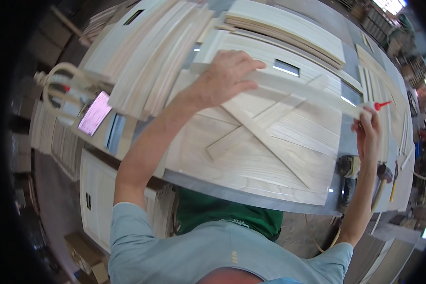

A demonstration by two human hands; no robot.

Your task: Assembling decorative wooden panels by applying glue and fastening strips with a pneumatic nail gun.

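A long pale wooden strip (pixel 307 94), somewhat blurred, is held up above the table by its two ends. My left hand (pixel 229 75) grips the left part, thumb and forefinger pointing right along it. At the other end, the fingers of my right hand (pixel 368 130) are curled round the strip. Beneath lies a pale wooden panel (pixel 194 156) with crossed strips (pixel 265 135) forming an X. A white bottle with a red nozzle (pixel 382 105) shows right beside my right hand; whether that hand touches it, I cannot tell.
Stacked boards (pixel 161 57) lie at the left, more panels (pixel 288 28) at the back. A nail gun (pixel 348 175) and a hammer (pixel 384 175) rest on the right. A phone with a pink screen (pixel 94 113) sits at the left. The grey table edge (pixel 241 191) runs before me.
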